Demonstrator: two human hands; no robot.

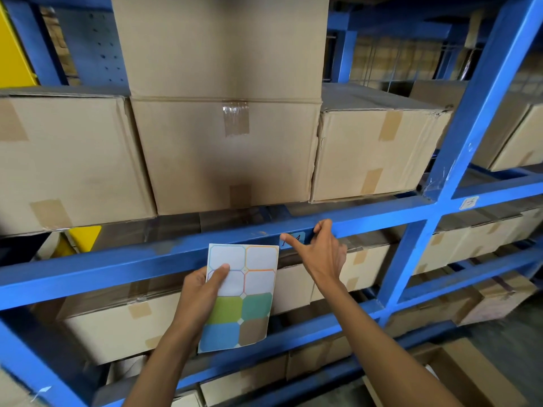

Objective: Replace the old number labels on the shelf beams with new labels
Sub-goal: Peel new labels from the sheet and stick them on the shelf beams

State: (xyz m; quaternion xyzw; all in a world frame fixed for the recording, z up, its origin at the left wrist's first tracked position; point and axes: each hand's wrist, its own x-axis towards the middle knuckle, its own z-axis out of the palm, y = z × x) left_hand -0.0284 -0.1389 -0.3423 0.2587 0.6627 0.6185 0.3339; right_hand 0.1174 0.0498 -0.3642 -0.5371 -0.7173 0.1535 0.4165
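1. A person's left hand grips a label sheet at its left edge, thumb curled over the front, holding it upright just below the blue shelf beam
2. The right hand reaches to the beam, thumb stretched left and fingers hooked over the beam's top edge, framing a small blue number label stuck on the beam face; whether it pinches the label cannot be told
3. Taped cardboard boxes sit on the shelf above the beam
4. A white handwritten label marks the next beam, right of the upright post
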